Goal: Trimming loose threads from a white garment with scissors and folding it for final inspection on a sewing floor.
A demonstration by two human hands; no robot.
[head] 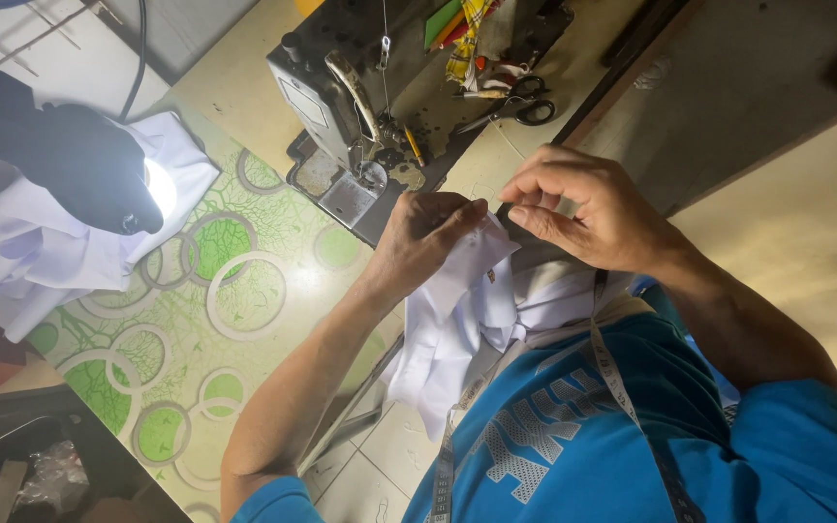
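While the sewing machine (360, 107) stands idle at the far side of the desk (244, 291), both hands work a piece of white cloth (457, 320) held in the air just in front of the person's chest, near the desk's edge. The left hand (423, 237) has its fingers closed around a bunched fold of the cloth, thumb pressed along the top. The right hand (588, 208) pinches its thumb and forefinger together at the cloth's upper corner; it may hold a thread or a small bit of the fabric there, but the pinch is too small to tell which. The rest of the cloth hangs loosely down towards the floor tiles.

A measuring tape (622, 387) is draped around the person's neck over a blue shirt. Scissors (520, 107) lie beside the machine, well apart from both hands, and a lamp (99, 169) shines over another white garment (21, 252) at the left of the desk.

As to progress, the cloth is not under the needle, so the work looks to be at a hand stage, folding or trimming, with any stitching on this piece apart from what is hidden in the folds not under way.
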